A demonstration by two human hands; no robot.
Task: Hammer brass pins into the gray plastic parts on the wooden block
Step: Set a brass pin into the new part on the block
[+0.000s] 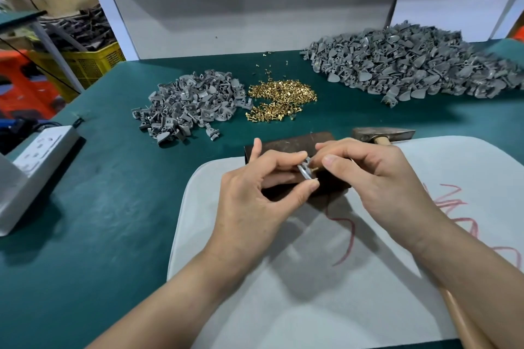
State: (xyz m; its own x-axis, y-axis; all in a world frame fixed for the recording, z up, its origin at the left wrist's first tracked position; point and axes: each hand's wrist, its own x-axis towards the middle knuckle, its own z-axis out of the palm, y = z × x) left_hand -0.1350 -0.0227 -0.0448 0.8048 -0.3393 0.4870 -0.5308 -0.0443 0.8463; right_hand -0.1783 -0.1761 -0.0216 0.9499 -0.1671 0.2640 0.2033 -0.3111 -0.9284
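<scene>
Green bench top (113, 178) carries a gray mat (312, 306) with an unreadable red scrawl (351, 238). Over the wooden block (283, 142), the left hand (255, 193) pinches a gray plastic part (304, 172). The right hand (377, 178) pinches a brass pin (314, 169) against it. A hammer (380, 132) lies beside the block.

Left hand (263, 178): thumb and forefinger curled, pinching gray part (304, 172); one finger raised.
Right hand (374, 176): fingers curled, pinching brass pin (314, 169).
Forearms: bare, converging from the lower edge.
</scene>
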